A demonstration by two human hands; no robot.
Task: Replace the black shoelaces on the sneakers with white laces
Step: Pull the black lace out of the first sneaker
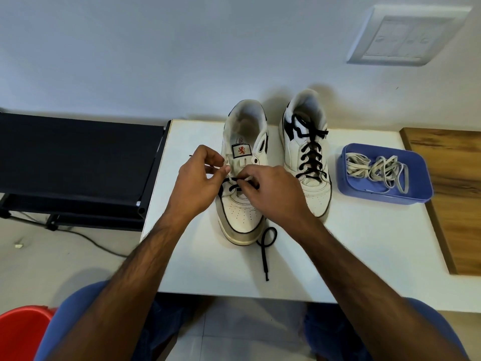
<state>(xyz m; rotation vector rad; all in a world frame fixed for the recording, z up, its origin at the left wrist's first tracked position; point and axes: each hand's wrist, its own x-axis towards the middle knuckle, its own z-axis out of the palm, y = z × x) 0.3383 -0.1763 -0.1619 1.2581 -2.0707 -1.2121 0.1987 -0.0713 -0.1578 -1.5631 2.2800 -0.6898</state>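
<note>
Both hands work at the left sneaker (240, 204) on the white table (364, 256): the left hand (200, 178) and right hand (273, 194) each pinch its black lace (266, 246). Beside it stands the laced right sneaker (307, 152); white laces (377, 168) fill a blue tray (385, 196).

Right hand (273, 194) covers lower eyelets of near sneaker (242, 178); fingertips hidden, grip on black lace (266, 246) under it can't be confirmed. Left hand (200, 178) fingers curled at sneaker's 9 o'clock, pinched item too thin to tell. Red object (23, 332) cut off at 7 o'clock frame corner. Wooden board (453, 183) cut at 3 o'clock edge. Wall switch plate (406, 35) blurred, markings unreadable. Tongue label (240, 151) text too small.
</note>
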